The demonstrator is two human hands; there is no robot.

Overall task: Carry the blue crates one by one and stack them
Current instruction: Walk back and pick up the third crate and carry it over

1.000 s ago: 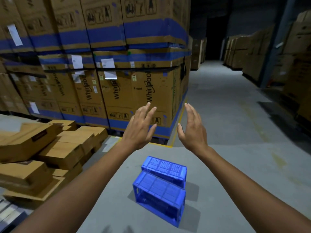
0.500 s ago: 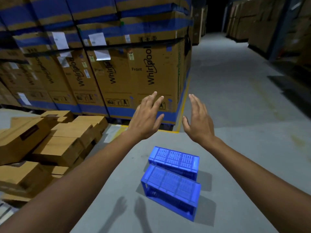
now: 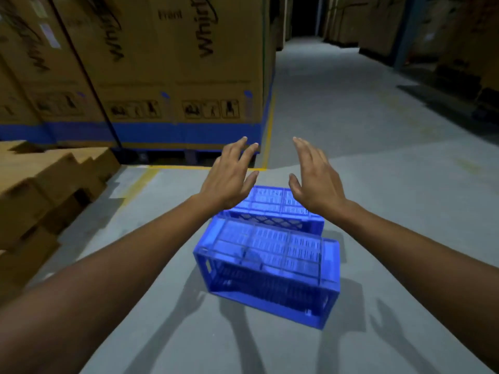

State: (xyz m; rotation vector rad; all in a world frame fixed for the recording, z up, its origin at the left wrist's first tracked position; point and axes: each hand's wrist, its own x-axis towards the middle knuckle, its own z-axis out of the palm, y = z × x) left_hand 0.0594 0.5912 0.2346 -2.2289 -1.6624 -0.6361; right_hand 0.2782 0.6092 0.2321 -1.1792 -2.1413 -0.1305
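Two blue plastic crates lie upside down on the grey floor, side by side and touching. The near crate [image 3: 270, 268] is right in front of me; the far crate [image 3: 272, 206] sits just behind it, partly covered by my hands. My left hand [image 3: 229, 176] and my right hand [image 3: 314, 179] are both held out above the far crate, palms facing each other, fingers spread, holding nothing. Neither hand touches a crate.
A tall stack of large cardboard appliance boxes [image 3: 167, 71] on a pallet stands ahead to the left. Smaller flattened cartons [image 3: 46, 184] are piled at the left. A yellow floor line [image 3: 189, 167] runs past the pallet. An aisle [image 3: 337, 98] leads ahead between box stacks.
I have moved closer and my view has tilted down. The crates now sit larger and nearer, and my hands have come over the far crate.
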